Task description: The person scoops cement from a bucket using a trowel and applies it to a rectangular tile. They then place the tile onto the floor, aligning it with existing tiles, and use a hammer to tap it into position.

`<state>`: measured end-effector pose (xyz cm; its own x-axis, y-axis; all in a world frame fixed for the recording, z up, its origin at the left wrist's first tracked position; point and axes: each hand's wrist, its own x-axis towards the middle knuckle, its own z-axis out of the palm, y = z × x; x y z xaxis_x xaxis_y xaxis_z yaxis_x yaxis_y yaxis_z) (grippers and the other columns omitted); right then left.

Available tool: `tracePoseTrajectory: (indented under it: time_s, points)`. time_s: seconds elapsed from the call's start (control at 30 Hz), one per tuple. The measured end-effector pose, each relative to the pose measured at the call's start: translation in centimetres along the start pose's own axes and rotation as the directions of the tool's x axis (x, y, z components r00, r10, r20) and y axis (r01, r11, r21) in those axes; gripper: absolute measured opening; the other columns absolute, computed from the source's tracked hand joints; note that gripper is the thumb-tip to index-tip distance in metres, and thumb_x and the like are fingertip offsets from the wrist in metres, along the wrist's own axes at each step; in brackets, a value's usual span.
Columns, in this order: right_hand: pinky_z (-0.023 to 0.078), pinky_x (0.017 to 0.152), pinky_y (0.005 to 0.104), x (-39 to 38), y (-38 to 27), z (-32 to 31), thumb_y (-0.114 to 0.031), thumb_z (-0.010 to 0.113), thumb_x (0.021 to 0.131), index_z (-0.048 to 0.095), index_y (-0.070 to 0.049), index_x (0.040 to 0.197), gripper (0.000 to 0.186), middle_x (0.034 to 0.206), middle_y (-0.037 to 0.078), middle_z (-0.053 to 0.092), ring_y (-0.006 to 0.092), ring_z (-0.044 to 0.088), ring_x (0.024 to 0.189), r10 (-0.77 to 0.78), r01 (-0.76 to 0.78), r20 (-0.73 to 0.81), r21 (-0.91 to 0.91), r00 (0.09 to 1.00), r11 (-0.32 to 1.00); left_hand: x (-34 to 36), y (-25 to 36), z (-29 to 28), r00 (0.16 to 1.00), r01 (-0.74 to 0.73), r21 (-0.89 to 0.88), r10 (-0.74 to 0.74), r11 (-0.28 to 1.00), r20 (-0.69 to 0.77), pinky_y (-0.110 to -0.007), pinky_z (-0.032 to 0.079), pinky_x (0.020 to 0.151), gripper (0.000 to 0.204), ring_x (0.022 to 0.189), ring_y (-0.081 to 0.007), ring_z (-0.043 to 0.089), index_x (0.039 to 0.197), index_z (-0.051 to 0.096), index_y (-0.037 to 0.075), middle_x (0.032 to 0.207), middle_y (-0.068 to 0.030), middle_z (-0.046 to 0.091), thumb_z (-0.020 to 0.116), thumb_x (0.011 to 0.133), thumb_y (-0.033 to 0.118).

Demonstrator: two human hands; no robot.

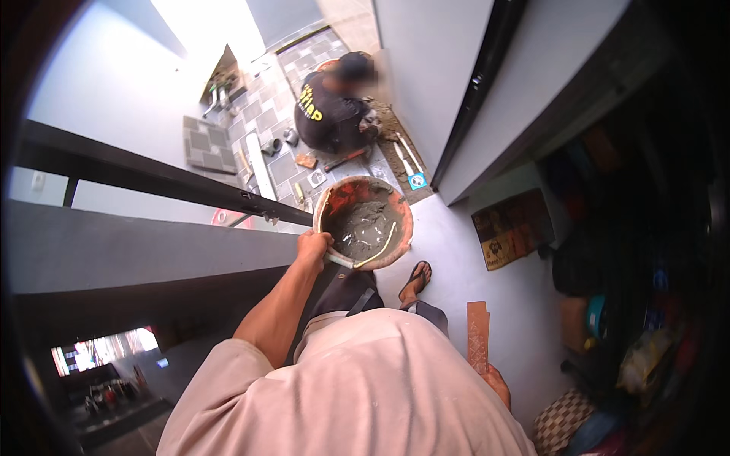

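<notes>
My left hand (pixel 313 248) is closed on the rim of an orange bucket (pixel 405 220), smeared with grey and held out in front of me. Wet grey mortar (pixel 369 223) lies inside it, and a pale curved handle (pixel 378 253) crosses its near side. Low at my right side, my right hand (pixel 497 386) grips the lower end of a flat reddish-brown strip (pixel 477 332) with a patterned face. Its material I cannot make out, and my body hides part of that hand.
Beyond the doorway a person in a dark shirt (pixel 327 114) crouches on grey tiles. Near them lie a white bar (pixel 260 167), loose tiles (pixel 209 144) and a blue-and-white square (pixel 416 181). A door frame (pixel 251 204) stands left; bags and clutter (pixel 642 365) line the right.
</notes>
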<state>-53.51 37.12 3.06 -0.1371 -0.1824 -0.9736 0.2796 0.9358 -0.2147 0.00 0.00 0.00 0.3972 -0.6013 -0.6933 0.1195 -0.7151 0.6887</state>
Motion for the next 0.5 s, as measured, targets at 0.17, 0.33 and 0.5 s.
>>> tracePoseTrajectory:
  time_s: [0.17, 0.33, 0.5]
  points:
    - [0.063, 0.075, 0.0537, -3.1, -12.7, 0.0, 0.012, 0.068, 0.085, 0.047, 0.001, 0.137, 0.058, 0.102, 0.025, 0.072, 0.039, 0.074, 0.084, -0.147, 0.144, -0.013, -0.138, 0.989, 0.98, 4.1, 0.9, 3.5, 0.993, 0.038, -0.116, -0.05, 0.993, -0.107, -0.041, 0.043, 0.054, 0.023, 0.061, -0.0219, 0.056, 0.093, 0.068, -0.002, 0.074, -0.01, 0.062, 0.067, 0.07, -0.002]
    - [0.062, 0.085, 0.0474, 4.0, -14.6, -2.1, 0.012, 0.07, 0.083, 0.048, -0.001, 0.141, 0.064, 0.11, 0.019, 0.073, 0.0336, 0.075, 0.092, -0.136, 0.132, -0.022, -0.119, 0.99, 0.984, 9.8, 3.7, 6.9, 0.95, 0.128, -0.174, -0.172, 0.976, -0.262, -0.042, 0.056, 0.069, 0.03, 0.078, -0.0282, 0.07, 0.095, 0.071, -0.006, 0.089, -0.0177, 0.071, 0.071, 0.066, -0.001]
    - [0.062, 0.086, 0.0474, 4.0, -23.3, 5.9, 0.012, 0.071, 0.083, 0.048, -0.001, 0.142, 0.064, 0.11, 0.019, 0.073, 0.0335, 0.075, 0.093, -0.124, 0.138, 0.091, -0.163, 0.988, 0.977, 23.1, -0.2, 2.4, 0.881, 0.15, -0.227, -0.234, 0.962, -0.41, -0.044, 0.054, 0.057, 0.024, 0.07, -0.0284, 0.067, 0.099, 0.065, -0.01, 0.089, -0.0192, 0.067, 0.066, 0.075, -0.006]
